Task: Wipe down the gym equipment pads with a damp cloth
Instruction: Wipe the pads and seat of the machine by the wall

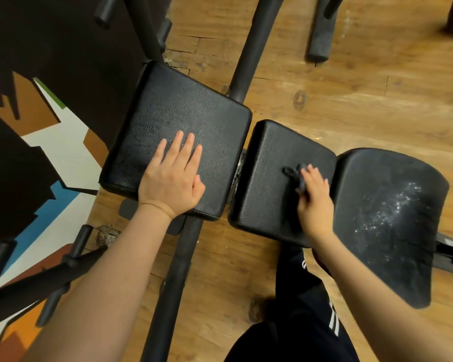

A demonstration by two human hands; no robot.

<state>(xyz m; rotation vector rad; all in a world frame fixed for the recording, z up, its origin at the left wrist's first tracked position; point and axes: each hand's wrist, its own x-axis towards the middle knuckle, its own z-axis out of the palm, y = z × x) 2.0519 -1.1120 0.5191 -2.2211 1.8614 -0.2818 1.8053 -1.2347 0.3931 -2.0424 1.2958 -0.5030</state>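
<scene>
On the left pad [178,121], my left hand [171,178] lies flat, palm down, fingers straight and slightly spread, holding nothing. Just right of it, across a narrow gap, sits the middle pad [270,184]. My right hand [315,197] rests on this pad near its right edge, fingers curled over a dark cloth [296,176] and pressing it against the surface; a bunched end of the cloth protrudes to the left of my fingertips. This hand appears slightly blurred. Touching the middle pad on its right is a curved right pad [387,220], which carries whitish specks and smears across its central area. All three pads are black with a pebbled texture. Beneath them run dark frame tubes [173,278] over a wooden floor [351,100]. At near centre, my dark trousers [298,330] with white stripes are visible.
</scene>
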